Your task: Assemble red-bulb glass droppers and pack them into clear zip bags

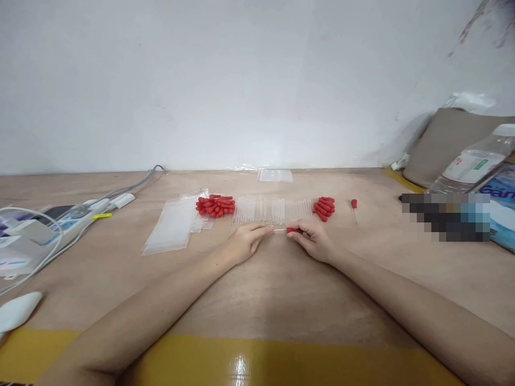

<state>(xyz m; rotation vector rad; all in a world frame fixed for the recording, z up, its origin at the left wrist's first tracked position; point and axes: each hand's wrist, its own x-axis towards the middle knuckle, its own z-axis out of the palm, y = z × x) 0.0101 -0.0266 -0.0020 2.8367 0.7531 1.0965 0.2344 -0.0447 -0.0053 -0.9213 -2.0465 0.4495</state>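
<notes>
My left hand (pixel 246 241) pinches the clear glass tube (pixel 278 230) of a dropper just above the table. My right hand (pixel 313 239) pinches the red rubber bulb (pixel 293 230) at the tube's other end. Just behind both hands lies a row of several clear glass tubes (pixel 272 210). A pile of red bulbs (pixel 215 205) sits left of the row, and a smaller pile of red bulbs (pixel 324 207) sits to its right. One finished dropper (pixel 354 208) with a red bulb lies alone further right.
Clear plastic bags (pixel 174 225) are stacked left of the bulbs; another small bag (pixel 275 175) lies by the wall. A power strip with cables (pixel 76 217) and a white object (pixel 18 311) are at the left. A plastic bottle (pixel 470 163) and a cushion (pixel 446 142) are at the right.
</notes>
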